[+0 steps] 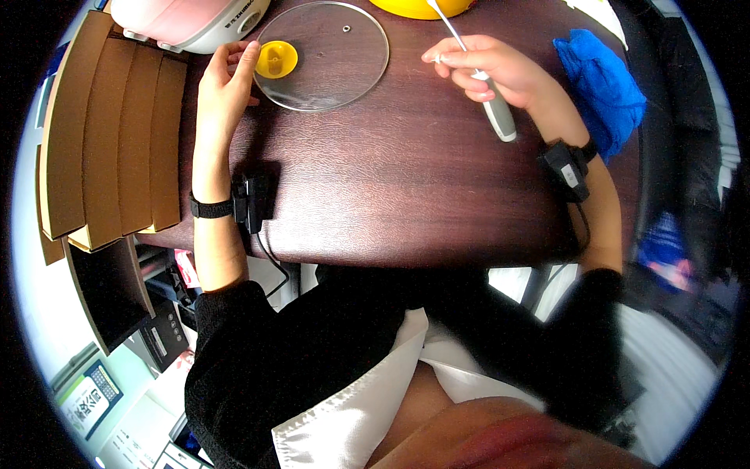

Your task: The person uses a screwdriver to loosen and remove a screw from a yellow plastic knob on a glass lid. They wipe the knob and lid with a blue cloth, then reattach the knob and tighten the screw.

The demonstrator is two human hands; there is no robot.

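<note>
My left hand (pixel 228 74) is closed at the left rim of a round clear glass lid (pixel 363 74) lying on the table. Its thumb and fingers pinch the edge of a round yellow knob (pixel 277 60), whose hollow inside faces up. A small metal-ringed hole (pixel 347 29) shows in the lid. In my right hand (pixel 500 66) is a screwdriver (pixel 498 113) with a grey and white handle, its shaft pointing up and away. A tiny pale piece (pixel 437 59), too small to name, sits between the thumb and forefinger of that hand.
A pink and white appliance (pixel 183 19) stands at the far left, beside brown cardboard boxes (pixel 117 133). At the far edge is a yellow bowl-like container (pixel 422 6). A crumpled blue cloth (pixel 605 90) lies right of my right hand on the dark table (pixel 375 187).
</note>
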